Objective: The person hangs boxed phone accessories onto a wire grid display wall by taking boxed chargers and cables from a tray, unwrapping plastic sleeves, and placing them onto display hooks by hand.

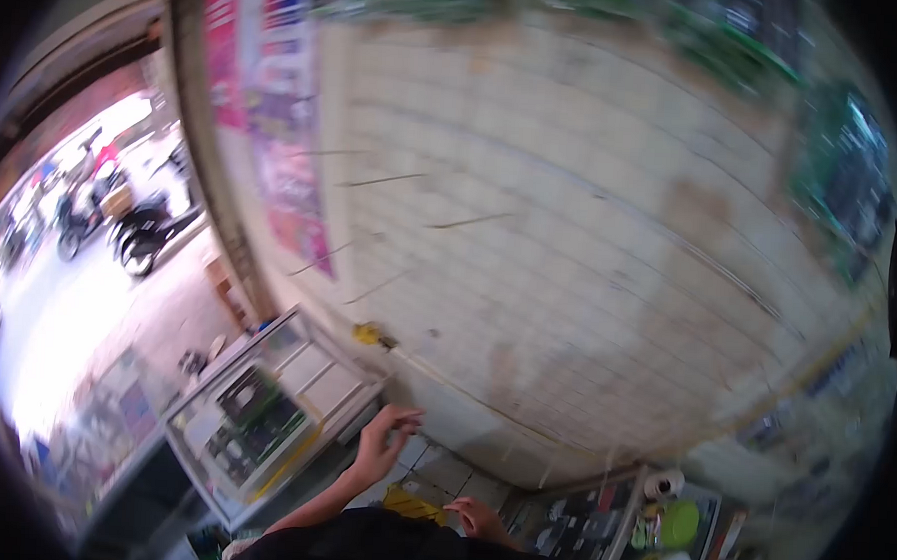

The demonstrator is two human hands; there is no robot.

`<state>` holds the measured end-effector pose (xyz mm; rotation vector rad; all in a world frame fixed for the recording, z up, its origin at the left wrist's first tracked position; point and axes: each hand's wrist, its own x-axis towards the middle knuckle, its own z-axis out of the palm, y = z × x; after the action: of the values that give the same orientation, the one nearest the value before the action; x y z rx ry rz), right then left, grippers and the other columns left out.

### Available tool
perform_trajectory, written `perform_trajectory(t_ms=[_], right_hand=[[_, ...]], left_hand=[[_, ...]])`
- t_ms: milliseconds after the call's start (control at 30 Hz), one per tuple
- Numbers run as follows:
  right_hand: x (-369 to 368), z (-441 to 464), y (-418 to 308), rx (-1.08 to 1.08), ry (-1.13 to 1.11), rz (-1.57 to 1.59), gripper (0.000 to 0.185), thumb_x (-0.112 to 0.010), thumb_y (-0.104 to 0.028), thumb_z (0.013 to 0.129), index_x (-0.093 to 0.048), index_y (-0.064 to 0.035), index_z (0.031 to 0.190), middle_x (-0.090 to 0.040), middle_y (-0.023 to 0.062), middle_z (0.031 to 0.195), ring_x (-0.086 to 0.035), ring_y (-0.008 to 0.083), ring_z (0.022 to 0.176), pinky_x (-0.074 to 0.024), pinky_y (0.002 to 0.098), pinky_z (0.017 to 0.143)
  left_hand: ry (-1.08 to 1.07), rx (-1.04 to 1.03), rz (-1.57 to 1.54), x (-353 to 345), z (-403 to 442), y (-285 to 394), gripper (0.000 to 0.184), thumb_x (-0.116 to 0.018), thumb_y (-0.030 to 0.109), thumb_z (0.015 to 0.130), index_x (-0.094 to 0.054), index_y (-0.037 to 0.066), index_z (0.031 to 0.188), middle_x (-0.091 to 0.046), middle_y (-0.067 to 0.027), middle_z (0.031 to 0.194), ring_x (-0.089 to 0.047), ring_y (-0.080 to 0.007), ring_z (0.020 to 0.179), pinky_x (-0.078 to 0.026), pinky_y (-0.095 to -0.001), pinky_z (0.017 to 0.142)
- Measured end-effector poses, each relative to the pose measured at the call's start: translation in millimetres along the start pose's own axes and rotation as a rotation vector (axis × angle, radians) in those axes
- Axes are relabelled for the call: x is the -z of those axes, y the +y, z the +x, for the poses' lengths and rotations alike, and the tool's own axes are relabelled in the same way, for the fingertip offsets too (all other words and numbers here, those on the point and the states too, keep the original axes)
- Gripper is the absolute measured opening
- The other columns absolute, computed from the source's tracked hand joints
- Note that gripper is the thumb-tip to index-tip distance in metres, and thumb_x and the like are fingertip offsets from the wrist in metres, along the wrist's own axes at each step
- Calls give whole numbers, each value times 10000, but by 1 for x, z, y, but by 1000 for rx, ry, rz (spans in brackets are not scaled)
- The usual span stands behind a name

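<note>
In the head view my left hand (385, 441) is raised in front of me, near the corner of a glass display case. Its fingers are loosely bent, with a gap to the thumb, and I see nothing in them. Lower down, my right hand (476, 519) is close to my body, its fingers pointing left and apart, apparently holding nothing. A yellow object (414, 504) shows low between both hands, partly hidden by my dark clothing; its kind is unclear.
The glass display case (252, 422) holds green-and-dark packs. A second case (598, 517) at lower right bears a green round container (678, 524) and a tape roll (664, 484). Ahead is a wire grid wall (570, 255) with protruding hooks. Motorbikes (145, 232) stand outside the doorway.
</note>
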<state>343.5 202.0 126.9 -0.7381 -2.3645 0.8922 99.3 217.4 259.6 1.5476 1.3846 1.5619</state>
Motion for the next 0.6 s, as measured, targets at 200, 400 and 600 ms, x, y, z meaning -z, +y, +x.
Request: perform_trajectory(t_ms=[200,400,600], right_hand=[[-106,-70,225,-391,-1032,-80,319,-440,-285,854,-565,-74,1059,-550,169,1053,-551,296,948,-425,401,818],[-96,40,197,-460,-899,-247,316,-496,-206,806,-558,8,1030,-547,239,1050,-518,383,979,-412,433,824],[-186,191,115,38,-749,-76,198,-463,-101,827,-557,-14,978,-559,205,942,-525,372,901,-424,415,795]], left_hand=[[830,591,205,112,-211,-139,181,-440,18,864,-560,31,998,-592,-64,872,-569,-126,763,-455,-261,671],[1291,843,274,129,-316,-149,211,-400,3,866,-539,24,1023,-553,-72,824,-539,-129,747,-448,-254,696],[1326,761,134,147,-291,-186,185,-431,50,882,-556,29,1017,-560,-60,838,-559,-132,756,-458,-253,672]])
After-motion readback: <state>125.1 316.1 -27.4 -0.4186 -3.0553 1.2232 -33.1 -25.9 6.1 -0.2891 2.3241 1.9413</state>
